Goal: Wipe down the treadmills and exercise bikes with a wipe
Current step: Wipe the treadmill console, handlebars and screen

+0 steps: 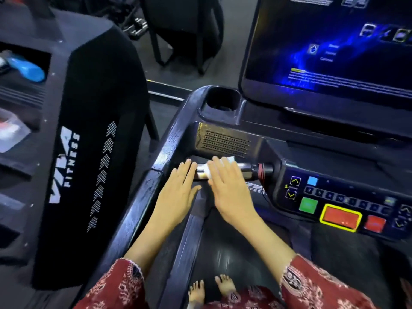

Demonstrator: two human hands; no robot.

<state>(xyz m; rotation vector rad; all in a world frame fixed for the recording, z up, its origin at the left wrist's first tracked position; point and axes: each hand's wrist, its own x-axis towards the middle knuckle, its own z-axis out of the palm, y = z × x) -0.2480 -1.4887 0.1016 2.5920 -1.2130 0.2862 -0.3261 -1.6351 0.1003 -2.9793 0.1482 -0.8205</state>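
Hands work side by side at the front of the treadmill (169, 139), over its short horizontal handlebar (245, 170). The right hand (229, 190) lies flat, fingers straight and close together, pressing the white wipe (230, 159) onto the silver part of the bar; the wipe shows past its fingertips and in the gap between the 2 hands. The left hand (177, 190) is also spread flat, gripping nothing, its fingertips touching the bar just left of the wipe. Both wrists come out of red patterned sleeves (312, 286). Behind the bar sits a perforated vent grille (225, 142), and beyond that a cup holder (223, 99). To the right, the control panel (334, 197) carries a green button, a red button framed in yellow and a smaller red 1, with the lit blue screen (330, 47) standing above. Below, 2 bare feet (225, 284) rest on the dark belt (234, 253). At the left stands a neighbouring machine (93, 130) with a black cover printed with the word FITNESS, and a blurred blue object (26, 68) lies in its tray.
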